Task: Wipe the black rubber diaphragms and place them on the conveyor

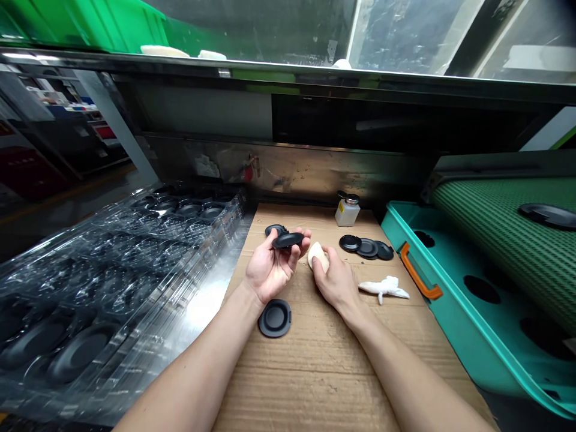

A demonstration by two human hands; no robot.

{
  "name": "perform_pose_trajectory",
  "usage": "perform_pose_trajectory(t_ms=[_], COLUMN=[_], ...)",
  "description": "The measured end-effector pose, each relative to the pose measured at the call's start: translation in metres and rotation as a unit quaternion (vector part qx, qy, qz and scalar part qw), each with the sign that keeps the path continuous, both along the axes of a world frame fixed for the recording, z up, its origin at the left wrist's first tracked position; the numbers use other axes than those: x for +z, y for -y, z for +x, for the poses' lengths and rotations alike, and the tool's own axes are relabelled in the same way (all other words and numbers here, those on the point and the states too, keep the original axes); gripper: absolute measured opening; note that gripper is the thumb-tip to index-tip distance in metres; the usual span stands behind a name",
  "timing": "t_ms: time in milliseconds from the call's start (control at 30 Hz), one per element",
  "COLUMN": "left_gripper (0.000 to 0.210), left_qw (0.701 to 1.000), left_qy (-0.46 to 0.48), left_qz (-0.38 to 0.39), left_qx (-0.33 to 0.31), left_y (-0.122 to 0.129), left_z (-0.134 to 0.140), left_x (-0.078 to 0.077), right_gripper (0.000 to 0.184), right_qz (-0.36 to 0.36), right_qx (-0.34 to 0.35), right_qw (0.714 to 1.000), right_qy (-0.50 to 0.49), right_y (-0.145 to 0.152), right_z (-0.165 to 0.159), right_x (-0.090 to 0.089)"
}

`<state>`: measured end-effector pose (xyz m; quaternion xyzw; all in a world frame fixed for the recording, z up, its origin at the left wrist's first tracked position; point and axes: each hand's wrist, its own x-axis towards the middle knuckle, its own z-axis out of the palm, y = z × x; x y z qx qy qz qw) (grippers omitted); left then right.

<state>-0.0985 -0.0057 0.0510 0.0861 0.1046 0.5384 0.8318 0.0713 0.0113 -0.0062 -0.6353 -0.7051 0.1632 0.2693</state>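
Close together over a cardboard sheet [310, 372], both hands are occupied as I watch from my remote post. My left hand [272, 267], palm up, pinches a black disc [288, 241] by its rim, thumb on the left and curled fingers on the right; the disc sits tilted above the palm. My right hand [335, 276] has a white pad [316, 254] pressed between thumb and fingers, just right of the disc and apart from it.

I count one second disc [274, 229] just beyond the left hand, though I cannot tell whether it touches the fingers. One loose disc [275, 318] lies nearer, beside the left wrist, and three overlapping discs [368, 247] lie to the far right. One bottle [347, 213] stands at the far edge; one crumpled white cloth [384, 288] lies right of the right hand.

Bare cardboard stretches between the forearms toward the near side. Along the left runs a strip of metal, then clear trays [148, 264] of discs, too glary to count. A teal bin [443, 312] with one orange handle [420, 273] borders the right edge.
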Motion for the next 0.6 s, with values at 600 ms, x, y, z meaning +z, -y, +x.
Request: perform_pose_trajectory(t_ms=[600], left_gripper=[0.055], left_qw=[0.865], left_qy=[-0.457], left_qz=[0.092], left_qx=[0.185], left_y=[-0.007], left_z=[0.011], left_x=[-0.015], right_gripper=[0.032], right_qz=[-0.03], right_qx=[0.08], right_qw=[0.988], right_qy=[-0.129], right_y=[-0.006], right_z=[0.006], right_x=[0.002])
